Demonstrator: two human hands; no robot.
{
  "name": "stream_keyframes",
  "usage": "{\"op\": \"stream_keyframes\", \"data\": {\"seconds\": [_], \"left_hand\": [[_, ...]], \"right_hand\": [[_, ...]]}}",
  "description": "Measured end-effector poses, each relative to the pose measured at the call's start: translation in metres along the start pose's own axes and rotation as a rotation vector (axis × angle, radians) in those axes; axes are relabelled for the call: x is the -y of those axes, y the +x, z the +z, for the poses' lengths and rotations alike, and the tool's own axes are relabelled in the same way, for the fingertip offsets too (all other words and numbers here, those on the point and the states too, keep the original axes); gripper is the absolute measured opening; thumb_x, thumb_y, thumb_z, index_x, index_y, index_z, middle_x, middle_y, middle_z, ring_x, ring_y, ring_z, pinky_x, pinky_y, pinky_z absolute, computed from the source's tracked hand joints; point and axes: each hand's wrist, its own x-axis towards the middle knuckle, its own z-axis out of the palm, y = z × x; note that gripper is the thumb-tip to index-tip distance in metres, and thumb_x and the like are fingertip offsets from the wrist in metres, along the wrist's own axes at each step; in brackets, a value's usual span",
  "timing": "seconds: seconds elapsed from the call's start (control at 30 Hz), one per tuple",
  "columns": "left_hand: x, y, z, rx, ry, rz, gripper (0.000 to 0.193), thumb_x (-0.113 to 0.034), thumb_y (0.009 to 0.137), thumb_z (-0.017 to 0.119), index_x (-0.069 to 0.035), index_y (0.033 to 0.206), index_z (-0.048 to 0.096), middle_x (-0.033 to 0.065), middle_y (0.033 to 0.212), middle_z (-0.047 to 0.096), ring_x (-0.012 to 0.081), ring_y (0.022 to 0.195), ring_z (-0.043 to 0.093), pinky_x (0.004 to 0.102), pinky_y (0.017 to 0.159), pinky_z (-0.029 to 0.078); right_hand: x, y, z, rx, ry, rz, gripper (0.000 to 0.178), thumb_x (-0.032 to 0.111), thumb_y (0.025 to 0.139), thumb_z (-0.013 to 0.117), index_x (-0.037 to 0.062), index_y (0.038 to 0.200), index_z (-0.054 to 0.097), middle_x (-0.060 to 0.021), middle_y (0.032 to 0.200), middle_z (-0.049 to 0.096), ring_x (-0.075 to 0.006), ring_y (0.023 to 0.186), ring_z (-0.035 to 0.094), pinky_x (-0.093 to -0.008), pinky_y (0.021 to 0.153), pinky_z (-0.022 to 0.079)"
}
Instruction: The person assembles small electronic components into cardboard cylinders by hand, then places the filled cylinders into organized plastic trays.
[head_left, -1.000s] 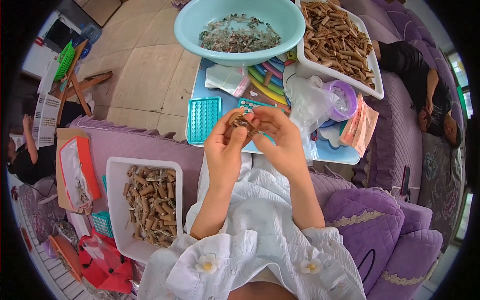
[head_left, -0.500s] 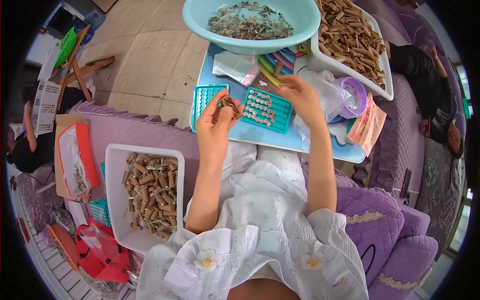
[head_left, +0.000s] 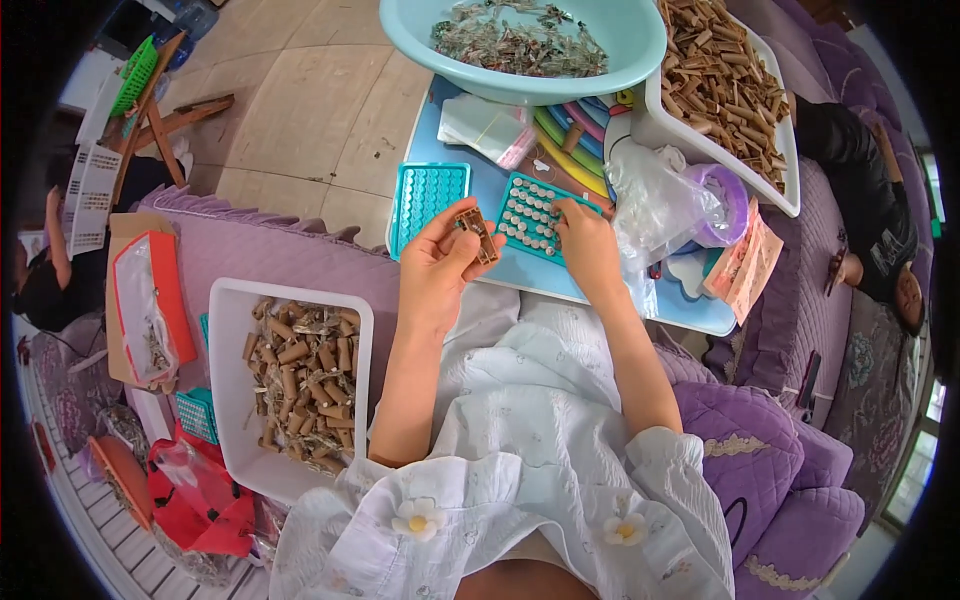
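A pale turquoise basin (head_left: 620, 60) of grey-brown scraps sits at the top of the blue table (head_left: 600, 285); a white tray (head_left: 790, 170) heaped with brown tubes stands just right of it; an empty teal grid tray (head_left: 428, 195) lies at the table's left edge; a clear plastic bag (head_left: 655, 205) lies crumpled beside a purple roll (head_left: 728, 205); pink paper packets (head_left: 740, 265) lie at the right edge. On the purple cushion (head_left: 270, 265) to the left rests a white bin (head_left: 225, 400) of brown tubes; an orange-rimmed box (head_left: 150, 300) lies left of it. A person in black (head_left: 870, 220) lies on the purple sofa (head_left: 780, 450) at right; another person (head_left: 50, 280) sits at far left.
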Motion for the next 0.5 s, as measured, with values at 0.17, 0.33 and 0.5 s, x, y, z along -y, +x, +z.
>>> {"op": "stream_keyframes", "data": {"seconds": [0.17, 0.33, 0.5], "left_hand": [[-0.002, -0.009, 0.0, 0.051, 0.008, -0.057, 0.033, -0.005, 0.079, 0.052, 0.001, 0.111, 0.045, 0.0117, 0.092, 0.056, 0.0208, 0.081, 0.059, 0.0283, 0.07, 0.051], [0.0, -0.019, 0.008, 0.069, 0.042, -0.092, 0.031, -0.003, 0.079, 0.052, 0.001, 0.109, 0.047, 0.0071, 0.089, 0.057, 0.013, 0.077, 0.058, 0.0256, 0.068, 0.05], [0.001, -0.023, 0.011, 0.085, 0.089, -0.093, 0.03, -0.003, 0.079, 0.052, 0.001, 0.108, 0.049, 0.0058, 0.088, 0.058, 0.0097, 0.076, 0.057, 0.0236, 0.067, 0.049]], "right_hand": [[0.055, -0.002, -0.033, -0.16, 0.455, -0.011, 0.021, -0.001, 0.066, 0.06, 0.0024, 0.086, 0.054, -0.01, 0.074, 0.058, -0.0242, 0.064, 0.057, -0.0291, 0.058, 0.046], [0.088, -0.007, -0.037, -0.233, 0.464, -0.454, 0.021, -0.005, 0.062, 0.062, 0.0032, 0.081, 0.056, -0.0075, 0.074, 0.058, -0.0202, 0.067, 0.056, -0.0262, 0.057, 0.045], [0.077, -0.012, -0.032, -0.242, 0.479, -0.535, 0.02, -0.006, 0.062, 0.062, 0.0038, 0.079, 0.056, -0.0065, 0.073, 0.058, -0.0211, 0.067, 0.056, -0.0286, 0.061, 0.045]]}}
